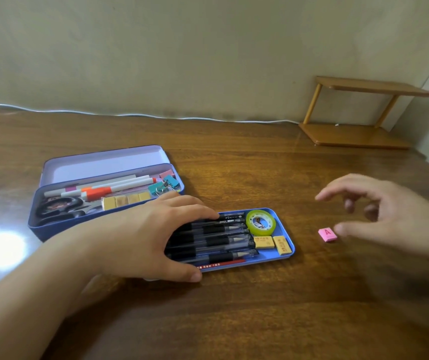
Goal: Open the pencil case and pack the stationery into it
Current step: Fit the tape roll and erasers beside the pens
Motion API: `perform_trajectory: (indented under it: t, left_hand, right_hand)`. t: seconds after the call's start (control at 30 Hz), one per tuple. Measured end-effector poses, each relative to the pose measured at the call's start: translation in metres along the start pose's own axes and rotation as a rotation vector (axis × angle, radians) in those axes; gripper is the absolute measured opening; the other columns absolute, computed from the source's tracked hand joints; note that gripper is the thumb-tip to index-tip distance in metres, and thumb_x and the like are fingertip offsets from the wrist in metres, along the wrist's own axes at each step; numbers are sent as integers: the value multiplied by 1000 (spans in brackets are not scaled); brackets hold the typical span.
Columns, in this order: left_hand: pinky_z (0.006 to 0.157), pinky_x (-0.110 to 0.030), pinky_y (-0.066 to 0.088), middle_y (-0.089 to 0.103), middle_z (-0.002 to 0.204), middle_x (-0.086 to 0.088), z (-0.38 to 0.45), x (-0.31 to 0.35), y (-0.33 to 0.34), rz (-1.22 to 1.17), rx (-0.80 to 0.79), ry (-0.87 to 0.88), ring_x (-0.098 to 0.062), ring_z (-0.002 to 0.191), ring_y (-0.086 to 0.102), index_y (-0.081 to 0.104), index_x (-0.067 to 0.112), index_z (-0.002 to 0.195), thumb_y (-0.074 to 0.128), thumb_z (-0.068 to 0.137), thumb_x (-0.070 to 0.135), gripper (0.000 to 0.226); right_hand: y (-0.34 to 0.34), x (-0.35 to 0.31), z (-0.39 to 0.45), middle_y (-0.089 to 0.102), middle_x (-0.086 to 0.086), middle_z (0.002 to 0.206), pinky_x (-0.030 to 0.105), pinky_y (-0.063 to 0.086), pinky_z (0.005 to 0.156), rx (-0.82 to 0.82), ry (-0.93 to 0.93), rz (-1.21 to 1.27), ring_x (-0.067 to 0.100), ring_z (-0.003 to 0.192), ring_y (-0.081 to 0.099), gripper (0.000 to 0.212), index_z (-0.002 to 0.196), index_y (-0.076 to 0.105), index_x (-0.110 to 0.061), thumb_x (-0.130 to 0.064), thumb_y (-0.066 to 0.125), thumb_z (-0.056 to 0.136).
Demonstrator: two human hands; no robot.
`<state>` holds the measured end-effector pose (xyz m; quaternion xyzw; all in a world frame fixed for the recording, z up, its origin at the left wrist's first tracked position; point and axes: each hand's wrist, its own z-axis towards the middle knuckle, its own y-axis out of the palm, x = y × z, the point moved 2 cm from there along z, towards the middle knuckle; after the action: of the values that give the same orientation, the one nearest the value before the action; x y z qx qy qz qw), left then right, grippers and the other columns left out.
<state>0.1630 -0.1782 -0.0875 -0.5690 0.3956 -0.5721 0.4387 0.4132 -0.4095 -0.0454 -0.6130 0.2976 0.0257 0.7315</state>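
Partly our flat left hand (153,229) hides the tray (285,231) pens, beside two yellow erasers (273,242), while our blurred, empty, half-open right hand (390,211) nears one pink eraser (327,234).

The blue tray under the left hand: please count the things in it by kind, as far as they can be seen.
In the blue tray:
Black pens: 5 visible; the left hand may hide more
Red pencil: 1
Green tape roll: 1
Yellow erasers: 2
Total: 9 visible
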Motion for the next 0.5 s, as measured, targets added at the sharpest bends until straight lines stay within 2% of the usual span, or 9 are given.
perform_trajectory:
  t: [0.07, 0.13, 0.2, 0.27, 0.33, 0.4, 0.5]
  left_hand:
    - [109, -24, 37, 32, 135, 35, 1, 0, 0, 1, 0, 0, 9, 130, 30, 27, 50, 141, 62, 69, 77, 84]
    - [109, -23, 37, 33, 135, 35, 1, 0, 0, 3, 3, 0, 9, 129, 30, 27, 49, 141, 62, 69, 77, 85]
    - [109, -23, 36, 33, 134, 35, 1, 0, 0, 0, 5, -2, 10, 129, 29, 27, 49, 141, 63, 69, 76, 85]
    - [109, -24, 37, 32, 134, 35, 1, 1, 0, -2, 4, -4, 10, 130, 29, 27, 50, 141, 62, 69, 76, 85]
    - [109, -24, 37, 32, 134, 35, 0, 1, 0, -5, -1, -6, 10, 130, 29, 27, 50, 141, 62, 69, 76, 84]
    - [109, -24, 37, 31, 134, 35, 0, 1, -1, -5, -9, -9, 10, 129, 28, 26, 51, 141, 62, 69, 76, 84]
    - [109, -25, 38, 31, 135, 35, 1, 1, -1, -8, -15, -8, 9, 130, 28, 26, 50, 141, 62, 70, 76, 83]
  right_hand:
    - [6, 11, 1, 52, -33, 113, 26, 49, 75, -217, 90, -87, 6, 96, 56, 51, 104, 56, -61, -35, 83, 70]
    - [16, 14, 5, 55, -32, 106, 28, 53, 77, -301, 128, -75, 10, 89, 60, 46, 99, 59, -60, -33, 84, 71]
    - [19, 14, 9, 59, -31, 97, 31, 55, 76, -245, 116, -81, 6, 85, 60, 31, 89, 67, -53, -31, 83, 72]
    - [19, 3, 9, 62, -29, 94, 32, 55, 75, -112, 30, -123, 1, 86, 60, 15, 81, 71, -45, -35, 79, 75]
    - [24, -18, 9, 67, -21, 93, 26, 53, 72, 4, -129, -14, 7, 86, 63, 11, 87, 72, -42, -38, 75, 77]
    - [36, -43, 7, 70, -14, 92, 16, 47, 68, -4, -253, 94, 12, 84, 63, 13, 90, 75, -35, -35, 76, 77]
    - [56, -56, 9, 67, -18, 92, 21, 47, 77, -79, -320, -25, 7, 94, 61, 16, 91, 74, -32, -37, 79, 76]
